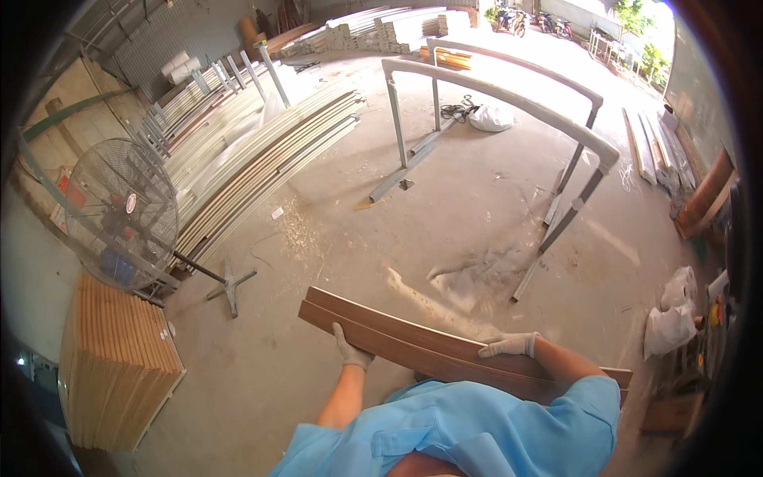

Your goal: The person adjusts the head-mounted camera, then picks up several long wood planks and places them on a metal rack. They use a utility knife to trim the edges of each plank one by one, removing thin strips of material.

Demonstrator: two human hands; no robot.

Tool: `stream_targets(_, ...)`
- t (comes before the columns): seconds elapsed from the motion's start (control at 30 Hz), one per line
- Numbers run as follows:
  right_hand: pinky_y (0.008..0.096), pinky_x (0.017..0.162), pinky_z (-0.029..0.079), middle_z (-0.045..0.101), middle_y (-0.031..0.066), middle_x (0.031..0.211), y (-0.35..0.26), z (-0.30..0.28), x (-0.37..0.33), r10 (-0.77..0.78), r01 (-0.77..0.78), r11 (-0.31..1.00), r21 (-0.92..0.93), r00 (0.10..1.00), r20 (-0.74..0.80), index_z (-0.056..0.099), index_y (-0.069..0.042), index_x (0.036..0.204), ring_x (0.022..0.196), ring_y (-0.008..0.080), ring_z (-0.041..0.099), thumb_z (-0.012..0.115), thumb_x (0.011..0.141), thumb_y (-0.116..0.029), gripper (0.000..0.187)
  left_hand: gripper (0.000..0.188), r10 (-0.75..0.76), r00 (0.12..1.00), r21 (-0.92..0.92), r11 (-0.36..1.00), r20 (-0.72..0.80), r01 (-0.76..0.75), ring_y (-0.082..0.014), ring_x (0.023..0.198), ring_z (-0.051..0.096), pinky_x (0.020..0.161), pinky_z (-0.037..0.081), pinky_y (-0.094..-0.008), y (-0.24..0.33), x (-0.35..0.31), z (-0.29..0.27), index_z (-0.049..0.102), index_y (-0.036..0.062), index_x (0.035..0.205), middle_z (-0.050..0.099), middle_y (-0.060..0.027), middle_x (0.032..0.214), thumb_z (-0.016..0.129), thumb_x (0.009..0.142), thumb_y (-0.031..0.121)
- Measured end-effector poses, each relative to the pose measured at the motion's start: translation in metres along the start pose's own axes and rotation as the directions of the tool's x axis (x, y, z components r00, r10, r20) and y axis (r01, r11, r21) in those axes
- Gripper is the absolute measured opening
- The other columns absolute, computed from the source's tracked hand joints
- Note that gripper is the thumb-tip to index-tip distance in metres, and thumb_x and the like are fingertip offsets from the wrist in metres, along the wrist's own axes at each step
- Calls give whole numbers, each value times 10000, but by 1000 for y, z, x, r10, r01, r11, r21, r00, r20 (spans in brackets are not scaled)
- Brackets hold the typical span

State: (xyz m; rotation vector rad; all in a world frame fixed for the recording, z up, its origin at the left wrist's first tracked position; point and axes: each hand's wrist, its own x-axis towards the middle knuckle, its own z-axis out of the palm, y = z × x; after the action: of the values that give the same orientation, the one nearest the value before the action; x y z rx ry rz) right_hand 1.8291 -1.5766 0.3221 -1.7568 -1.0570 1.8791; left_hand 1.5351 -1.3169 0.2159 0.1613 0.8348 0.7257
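Dusty concrete flooring runs through a cluttered workshop, bright daylight washing in at the upper right. Closest is the person's blue shirt, and just beyond it, held across the front of the body above the floor, is a long brown plank with a lengthwise line along its face; whether it is one piece or two, I cannot tell. Both hands wear pale gloves. Toward the plank's left end, the left hand clasps its lower edge, while the right hand lies over the upper edge farther right, fingers pointing left; I cannot tell whether they close underneath. Off to the left stands a stack of tan panels, with a large caged fan next to it; white bags sit over on the right. Farther out come two metal trestles, one behind the other, and left of them a broad pile of long strips. A white sack rests between the trestle legs. Pale bundles and parked motorbikes line the far end.
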Motion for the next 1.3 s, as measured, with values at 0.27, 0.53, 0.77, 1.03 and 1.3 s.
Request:
stream_targets(0.27,389,1078,404,549,140,1411,-165,-109,166,76,-76,996,-46,997,-6,436,-145,1496,1271,260,538,651,899,-494,724,811,35,987,-43,999,154,-28,-324,1281,462,1084,356,-546,115,144,45,508,183,1375,527,-88,1370,519,800,756)
stream_targets(0.53,377,1156,295,436,153,1506,-276,-159,276,-105,131,972,193,985,-139,332,-76,1537,1398,258,387,726,862,-443,863,720,-116,957,88,991,265,96,-323,1219,528,1052,417,-516,278,322,166,531,142,1335,572,-110,1306,570,834,657)
stream_targets(0.77,362,1108,362,521,156,1418,-311,-230,363,-198,386,632,672,919,-341,374,43,1478,1320,247,474,773,811,-284,843,796,-161,980,452,888,116,92,-279,1235,516,1049,397,-466,324,467,308,472,171,1391,559,-98,1335,710,775,615)
stream_targets(1.03,360,1006,452,594,152,1282,-381,-388,414,-28,368,680,634,877,-479,464,47,1399,1143,253,586,787,791,-298,770,762,-199,951,514,856,238,50,-224,1248,528,1042,430,-358,358,618,469,474,73,1381,543,-108,1356,740,820,515)
stream_targets(1.3,351,1066,404,556,133,1363,-495,-518,482,-38,412,726,550,823,-566,429,52,1438,1250,230,525,806,784,-357,859,847,-242,950,452,882,197,131,-240,1173,558,939,502,-442,405,761,589,369,162,1413,569,-109,1267,764,773,550)
